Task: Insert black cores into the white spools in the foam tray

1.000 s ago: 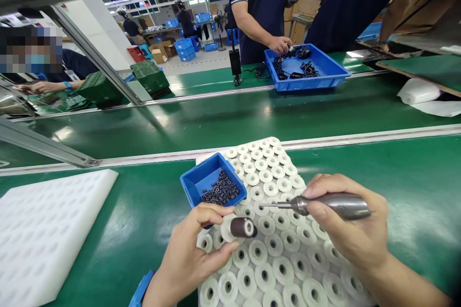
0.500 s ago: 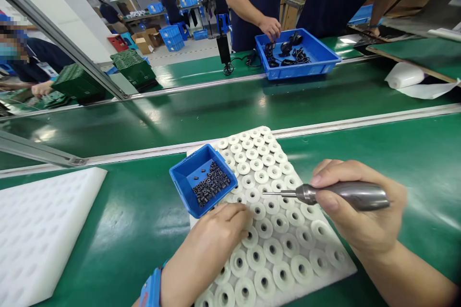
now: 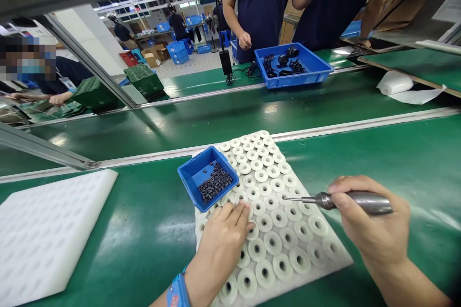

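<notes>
At 4 o'clock, head view, the right hand (image 3: 372, 218) is wrapped round a grey driver (image 3: 374, 203), tip towards 9. At 6, the left hand (image 3: 224, 232), half-curled, lies over the ring-filled tray (image 3: 320, 268), any hold hidden; a blue bin (image 3: 197, 171) sits at 11 from it.

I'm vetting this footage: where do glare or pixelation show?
Head view throughout: pale glare on the green bench, left of the small blue bin; blocky pixels over a co-worker, far left; the slim-tipped driver reads clearly in the right hand.
</notes>
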Motion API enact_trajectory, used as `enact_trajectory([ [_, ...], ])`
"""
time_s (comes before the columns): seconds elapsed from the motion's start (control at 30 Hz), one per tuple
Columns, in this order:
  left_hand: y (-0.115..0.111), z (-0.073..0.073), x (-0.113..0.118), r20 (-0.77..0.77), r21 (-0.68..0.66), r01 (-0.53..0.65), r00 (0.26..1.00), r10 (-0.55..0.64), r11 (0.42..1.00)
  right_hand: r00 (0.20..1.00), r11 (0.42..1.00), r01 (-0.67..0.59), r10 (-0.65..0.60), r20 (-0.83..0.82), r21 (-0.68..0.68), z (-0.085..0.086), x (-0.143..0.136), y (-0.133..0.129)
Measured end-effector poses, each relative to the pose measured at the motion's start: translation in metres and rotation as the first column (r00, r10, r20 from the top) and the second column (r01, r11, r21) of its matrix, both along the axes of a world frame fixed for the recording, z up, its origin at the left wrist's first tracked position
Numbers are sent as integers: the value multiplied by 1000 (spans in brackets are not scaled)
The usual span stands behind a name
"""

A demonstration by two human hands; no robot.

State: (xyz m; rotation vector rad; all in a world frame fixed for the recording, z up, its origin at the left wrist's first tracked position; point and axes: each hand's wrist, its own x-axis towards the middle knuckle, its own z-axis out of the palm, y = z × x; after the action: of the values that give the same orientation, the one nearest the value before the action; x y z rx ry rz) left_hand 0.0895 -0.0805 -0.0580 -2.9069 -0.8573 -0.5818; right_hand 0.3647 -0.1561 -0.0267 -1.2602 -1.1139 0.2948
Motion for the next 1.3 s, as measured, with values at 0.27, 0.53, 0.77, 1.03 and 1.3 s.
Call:
enact_trajectory([
  [0.27, 41, 33, -77, 489, -44, -165, 856, 165, 985, 983, 995, 80, -68, 168, -66, 28, -30, -8],
  [0.53, 114, -3, -117, 417, -398, -7, 889, 188, 917, 981, 981, -71, 101, 163, -182, 44, -95, 43],
  [0.77, 94, -35, -109, 493, -374, 52, 857, 151, 926, 941, 936, -194, 263, 214, -294, 23, -121, 84],
  [1.03, 78, -25, -103, 585, -198, 4, 803, 115, 980, 910, 946, -237, 296, 290, -221, 20, -128, 83],
  [1.3, 57, -1, -96, 617, -65, -6, 785, 45, 998, 766, 949, -315, 256, 589, -3, 33, -138, 76],
])
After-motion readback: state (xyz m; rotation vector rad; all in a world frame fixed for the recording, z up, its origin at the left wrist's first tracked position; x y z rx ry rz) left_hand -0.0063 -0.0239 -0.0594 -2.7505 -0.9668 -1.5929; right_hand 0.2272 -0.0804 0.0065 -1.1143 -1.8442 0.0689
